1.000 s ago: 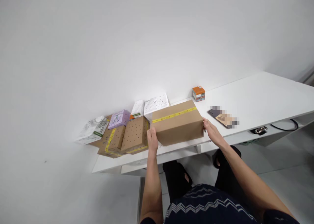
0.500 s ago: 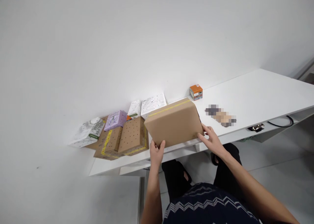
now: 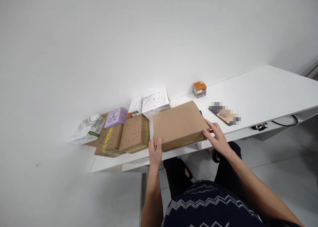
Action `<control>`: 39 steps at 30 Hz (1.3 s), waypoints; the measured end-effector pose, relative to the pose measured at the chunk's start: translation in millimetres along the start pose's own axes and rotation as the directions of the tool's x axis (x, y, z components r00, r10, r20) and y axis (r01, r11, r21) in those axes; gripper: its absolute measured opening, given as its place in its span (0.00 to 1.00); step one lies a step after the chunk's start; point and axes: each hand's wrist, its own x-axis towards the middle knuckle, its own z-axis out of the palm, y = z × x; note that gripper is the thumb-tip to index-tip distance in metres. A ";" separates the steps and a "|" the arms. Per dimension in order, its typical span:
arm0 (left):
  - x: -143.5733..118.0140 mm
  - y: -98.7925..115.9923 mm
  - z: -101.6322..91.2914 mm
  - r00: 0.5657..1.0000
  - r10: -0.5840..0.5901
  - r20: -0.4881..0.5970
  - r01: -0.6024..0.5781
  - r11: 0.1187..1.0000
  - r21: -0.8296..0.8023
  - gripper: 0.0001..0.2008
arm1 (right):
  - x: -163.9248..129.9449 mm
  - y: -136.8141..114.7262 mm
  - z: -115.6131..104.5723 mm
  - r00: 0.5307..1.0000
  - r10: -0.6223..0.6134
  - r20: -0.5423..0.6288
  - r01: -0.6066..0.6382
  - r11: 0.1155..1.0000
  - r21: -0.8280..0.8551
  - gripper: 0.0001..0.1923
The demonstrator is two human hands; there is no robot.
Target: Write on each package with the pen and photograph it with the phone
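Note:
A plain brown cardboard box (image 3: 180, 122) with yellow tape along its near side is between my hands, over the front part of the white table. My left hand (image 3: 155, 151) grips its near left corner, thumb on the top face. At the right end, my right hand (image 3: 216, 137) holds the near corner with the thumb at the edge and the fingers on the side. Just left of this box stands a dotted brown box (image 3: 132, 132) with yellow tape. Whether the held box rests on the table, I cannot tell.
To the left are another taped brown box (image 3: 111, 141), a lilac box (image 3: 116, 117) and white dotted boxes (image 3: 155, 102). A small orange box (image 3: 199, 88) stands by the wall. A partly blurred flat item (image 3: 225, 113) lies on the white table (image 3: 268, 94). Below its edge hangs a black cable (image 3: 295, 121).
The brown box has been tipped over, so its broad face now points up and the taped side faces me. Both hands have kept their hold.

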 end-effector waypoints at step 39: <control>-6.9 -57.1 1.7 0.973 0.222 0.070 -0.226 0.972 0.064 0.46 | -6.5 52.3 1.3 0.991 -0.003 0.136 0.017 0.995 -0.098 0.21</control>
